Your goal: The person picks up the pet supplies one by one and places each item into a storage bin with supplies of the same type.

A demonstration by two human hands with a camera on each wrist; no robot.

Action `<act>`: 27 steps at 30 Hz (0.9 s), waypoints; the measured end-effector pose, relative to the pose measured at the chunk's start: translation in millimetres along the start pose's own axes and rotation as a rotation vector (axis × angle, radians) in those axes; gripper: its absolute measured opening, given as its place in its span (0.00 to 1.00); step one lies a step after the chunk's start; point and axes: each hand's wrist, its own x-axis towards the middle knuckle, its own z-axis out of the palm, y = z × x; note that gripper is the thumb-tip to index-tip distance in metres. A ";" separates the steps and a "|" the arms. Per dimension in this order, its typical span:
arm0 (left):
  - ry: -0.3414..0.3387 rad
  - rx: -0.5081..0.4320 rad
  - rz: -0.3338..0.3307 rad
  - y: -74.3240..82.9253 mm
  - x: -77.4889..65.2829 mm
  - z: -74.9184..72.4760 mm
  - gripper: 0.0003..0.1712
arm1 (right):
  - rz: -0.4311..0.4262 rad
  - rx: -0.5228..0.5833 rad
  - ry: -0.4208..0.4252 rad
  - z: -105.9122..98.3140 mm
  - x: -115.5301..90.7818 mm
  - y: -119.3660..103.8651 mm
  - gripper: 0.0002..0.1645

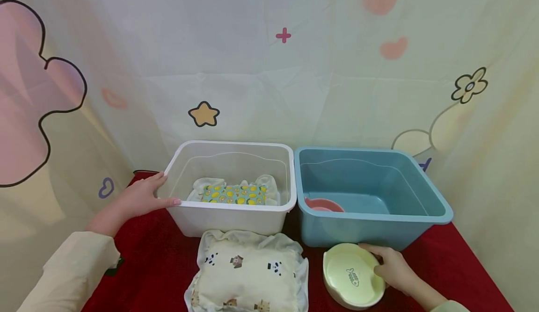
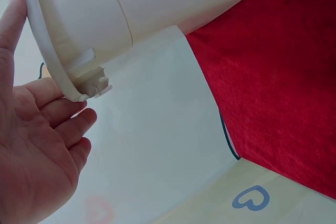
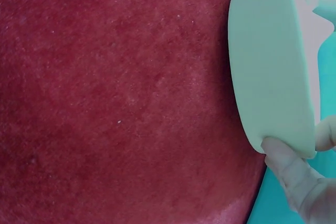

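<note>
My left hand [image 1: 143,197] rests against the front left corner of a white plastic bin [image 1: 231,206]; its thumb lies along the rim and the fingers stay fairly straight. The left wrist view shows the open palm [image 2: 37,145] beside the bin's rim [image 2: 58,61]. Inside the bin lies a small lemon-print cushion [image 1: 233,194]. My right hand [image 1: 389,265] pinches the rim of a pale yellow-green bowl [image 1: 351,272] tilted on the red cloth in front of the blue bin [image 1: 438,211]. In the right wrist view the thumb [image 3: 289,166] presses the bowl's wall [image 3: 268,72].
A pink bowl [image 1: 323,204] sits in the blue bin's near left corner. A cream pillow with animal prints [image 1: 248,270] lies on the red tablecloth [image 1: 151,256] in front of the white bin. A patterned curtain hangs close behind and beside the table.
</note>
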 end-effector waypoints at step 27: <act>0.001 0.027 0.002 0.3 0.6 -0.2 0.57 | 0.027 0.018 -0.011 -4.4 -3.5 -8.1 0.35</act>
